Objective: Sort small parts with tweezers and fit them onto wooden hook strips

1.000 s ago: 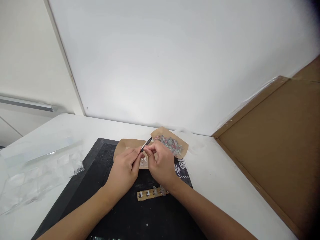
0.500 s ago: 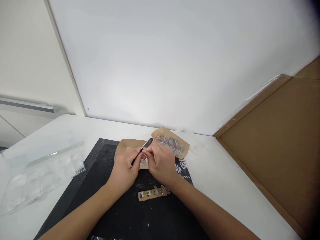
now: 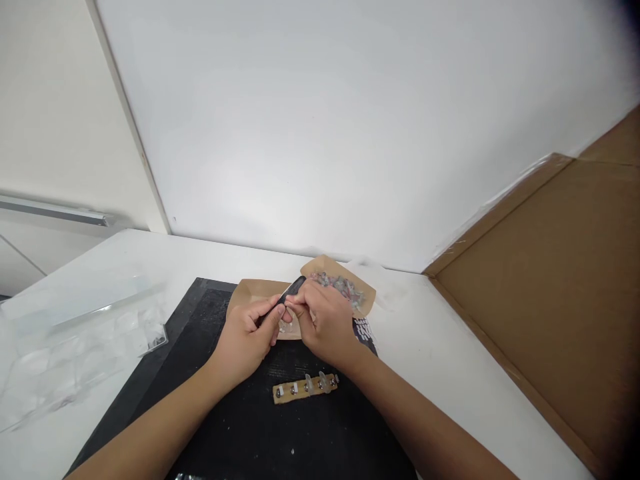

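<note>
In the middle of the view my two hands meet fingertip to fingertip. My left hand [image 3: 250,333] is closed around a slim black nail file [image 3: 295,287] with a white edge, which slants up to the right. The fingers of my right hand [image 3: 325,320] are pinched together against the file and the left fingertips; whatever small thing they hold is hidden. Below the hands lies a tan strip [image 3: 301,392] with metal studs, pale tabs and upright clear nail tips. Behind my left hand, a brown paper tray [image 3: 250,291] holds small clear pieces, partly covered.
A second brown tray [image 3: 367,301] contains grey and reddish bits. White stickers [image 3: 364,329] lie on the black mat [image 3: 240,433]. On the left of the white table [image 3: 165,257] is a clear compartment box [image 3: 90,353]. Cardboard [image 3: 550,267] stands at right, against a white wall.
My fingers have shifted slightly around the nail file, which stays between the hands. The whole view has moved a little, so the strip and trays appear slightly farther left.
</note>
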Demonstrator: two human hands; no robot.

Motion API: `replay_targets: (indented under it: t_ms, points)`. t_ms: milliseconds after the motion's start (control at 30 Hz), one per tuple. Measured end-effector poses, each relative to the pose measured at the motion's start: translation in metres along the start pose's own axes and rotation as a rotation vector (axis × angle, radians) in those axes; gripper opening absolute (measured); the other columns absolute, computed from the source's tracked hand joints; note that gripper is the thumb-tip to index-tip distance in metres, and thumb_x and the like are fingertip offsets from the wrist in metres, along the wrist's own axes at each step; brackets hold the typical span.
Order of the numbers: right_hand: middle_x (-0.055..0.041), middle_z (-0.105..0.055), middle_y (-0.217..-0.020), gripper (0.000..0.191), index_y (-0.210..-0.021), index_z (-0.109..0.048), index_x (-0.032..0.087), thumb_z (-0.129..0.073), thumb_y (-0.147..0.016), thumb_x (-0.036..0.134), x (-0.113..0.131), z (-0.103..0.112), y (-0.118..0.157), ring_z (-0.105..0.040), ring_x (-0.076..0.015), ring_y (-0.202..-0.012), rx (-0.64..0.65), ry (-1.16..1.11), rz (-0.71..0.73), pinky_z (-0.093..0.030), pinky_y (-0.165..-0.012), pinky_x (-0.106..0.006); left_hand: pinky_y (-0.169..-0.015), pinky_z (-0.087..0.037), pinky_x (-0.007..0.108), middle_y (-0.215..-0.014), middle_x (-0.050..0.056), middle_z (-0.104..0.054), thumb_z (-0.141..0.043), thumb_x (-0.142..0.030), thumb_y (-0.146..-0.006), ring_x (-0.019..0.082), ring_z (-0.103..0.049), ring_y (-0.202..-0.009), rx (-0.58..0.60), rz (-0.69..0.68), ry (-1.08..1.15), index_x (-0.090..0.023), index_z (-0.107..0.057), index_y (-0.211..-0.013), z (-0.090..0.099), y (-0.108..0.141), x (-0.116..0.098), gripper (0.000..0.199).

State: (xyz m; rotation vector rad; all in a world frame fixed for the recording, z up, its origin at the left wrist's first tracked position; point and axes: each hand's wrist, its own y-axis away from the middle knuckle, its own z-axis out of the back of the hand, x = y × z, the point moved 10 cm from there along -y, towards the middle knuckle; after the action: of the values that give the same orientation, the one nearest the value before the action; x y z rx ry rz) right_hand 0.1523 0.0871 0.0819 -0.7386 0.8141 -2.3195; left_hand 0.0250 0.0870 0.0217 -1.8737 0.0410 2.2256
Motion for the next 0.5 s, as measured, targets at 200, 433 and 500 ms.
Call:
replay_targets:
  t_ms: [200,433,500]
  points:
    - [-0.0009,-0.062,-0.073,0.027,-0.078,-0.055,0.022,-0.049,-0.104,0.029,-0.001,0.000,0.001,-0.054,-0.0161,-0.067,-0.017,0.024,0.007,-0.034,-0.066,-0.032,-0.037,-0.029,0.017,-0.050,-0.006,-0.046,-0.058,-0.055,-0.094,0.005,-0.036,-0.036,0.039,0.083,0.116,-0.015,-0.068,-0.087,-0.006,-0.001,0.011,0.042]
    - [0.0000,-0.062,-0.073,0.024,-0.079,-0.056,0.022,-0.052,-0.102,0.027,-0.002,0.004,0.000,-0.054,-0.0151,-0.066,-0.034,0.001,-0.008,-0.034,-0.064,-0.031,-0.037,-0.029,0.016,-0.051,-0.007,-0.047,-0.058,-0.057,-0.094,0.005,-0.037,-0.036,0.035,0.102,0.138,-0.015,-0.067,-0.089,-0.006,0.000,0.013,0.043]
    - [-0.0001,-0.062,-0.074,0.024,-0.079,-0.056,0.022,-0.052,-0.102,0.027,-0.001,0.001,-0.001,-0.054,-0.0149,-0.066,-0.001,-0.004,0.002,-0.035,-0.064,-0.031,-0.037,-0.028,0.017,-0.051,-0.006,-0.047,-0.058,-0.057,-0.094,0.004,-0.036,-0.036,0.043,0.104,0.130,-0.015,-0.066,-0.088,-0.006,0.001,0.011,0.044]
